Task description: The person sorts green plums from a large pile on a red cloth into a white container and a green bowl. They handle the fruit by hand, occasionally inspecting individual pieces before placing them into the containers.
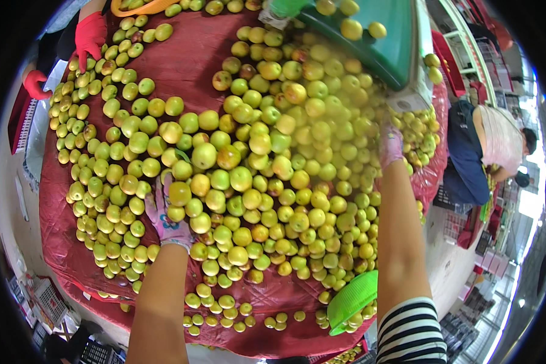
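Green and yellow round fruits, some with brown patches, look like jujubes [241, 178] and lie heaped over a table with a red cover [182, 54]. My left hand [169, 217], in a pink patterned glove, reaches into the heap at the left with its fingers spread among the fruits. At the heap's right side my right hand [391, 141], gloved alike, touches the fruits below the end of a green conveyor belt [377, 41]; its fingertips are blurred. Fruits ride on the belt. A green plastic basket [352, 300] leans tilted by my right forearm, with fruits beside and under it.
At the upper left, another person's red-gloved hands [91, 38] are at the table's edge, near a white-lined crate [38, 132]. An orange basket [141, 7] stands at the top. The conveyor's metal frame [412, 98] juts over the right side. A person [475, 145] bends over farther right.
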A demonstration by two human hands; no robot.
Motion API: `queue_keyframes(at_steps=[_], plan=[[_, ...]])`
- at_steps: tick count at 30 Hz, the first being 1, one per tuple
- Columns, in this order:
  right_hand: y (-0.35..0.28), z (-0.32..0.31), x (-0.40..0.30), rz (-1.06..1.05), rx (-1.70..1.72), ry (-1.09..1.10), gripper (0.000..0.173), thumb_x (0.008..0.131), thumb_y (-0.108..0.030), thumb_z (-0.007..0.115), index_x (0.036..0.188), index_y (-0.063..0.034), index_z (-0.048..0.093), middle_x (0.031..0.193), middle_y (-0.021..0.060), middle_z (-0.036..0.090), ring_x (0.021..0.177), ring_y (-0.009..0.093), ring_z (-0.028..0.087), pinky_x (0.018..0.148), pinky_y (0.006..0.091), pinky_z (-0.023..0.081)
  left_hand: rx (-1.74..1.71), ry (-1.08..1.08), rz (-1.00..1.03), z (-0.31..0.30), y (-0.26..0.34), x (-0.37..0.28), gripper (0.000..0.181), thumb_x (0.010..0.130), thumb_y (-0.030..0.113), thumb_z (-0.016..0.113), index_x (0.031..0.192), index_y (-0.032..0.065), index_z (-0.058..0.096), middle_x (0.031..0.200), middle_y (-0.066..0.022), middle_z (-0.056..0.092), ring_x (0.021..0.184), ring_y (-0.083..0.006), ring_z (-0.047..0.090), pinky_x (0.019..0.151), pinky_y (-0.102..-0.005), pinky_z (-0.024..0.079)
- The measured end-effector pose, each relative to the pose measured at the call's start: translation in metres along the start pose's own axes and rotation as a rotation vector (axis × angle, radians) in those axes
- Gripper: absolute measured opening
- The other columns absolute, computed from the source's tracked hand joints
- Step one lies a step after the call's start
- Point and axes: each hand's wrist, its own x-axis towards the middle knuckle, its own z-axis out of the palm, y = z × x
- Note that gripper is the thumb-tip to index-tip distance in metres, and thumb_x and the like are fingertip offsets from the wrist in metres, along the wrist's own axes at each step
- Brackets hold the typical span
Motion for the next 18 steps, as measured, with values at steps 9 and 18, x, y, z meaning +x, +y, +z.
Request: queue_keyframes(at_steps=[9, 18], plan=[[-0.072, 0.077, 0.000, 0.062, 0.570, -0.585, 0.064, 0.092, -0.041, 0.061, 0.142, -0.0080, 0.038, 0.136, 0.0095, 0.051, 0.121, 0.022, 0.051, 0.099, 0.0356, 0.044, -1.114, -0.193, -0.013, -0.004, -0.007, 0.010, 0.060, 0.099, 0.048, 0.031, 0.146, 0.0109, 0.034, 0.153, -0.0055, 0.029, 0.140, -0.0240, 0.026, 0.115, -0.0415, 0.018], [-0.161, 0.165, -0.172, -0.730, 0.166, -1.035, 0.064, 0.085, -0.036, 0.071, 0.138, -0.0099, 0.045, 0.123, 0.0154, 0.053, 0.119, 0.029, 0.049, 0.105, 0.0391, 0.037, -1.177, -0.149, 0.008, -0.006, -0.010, 0.010, 0.060, 0.098, 0.048, 0.033, 0.145, 0.0102, 0.035, 0.151, -0.0059, 0.032, 0.139, -0.0237, 0.029, 0.115, -0.0403, 0.019]])
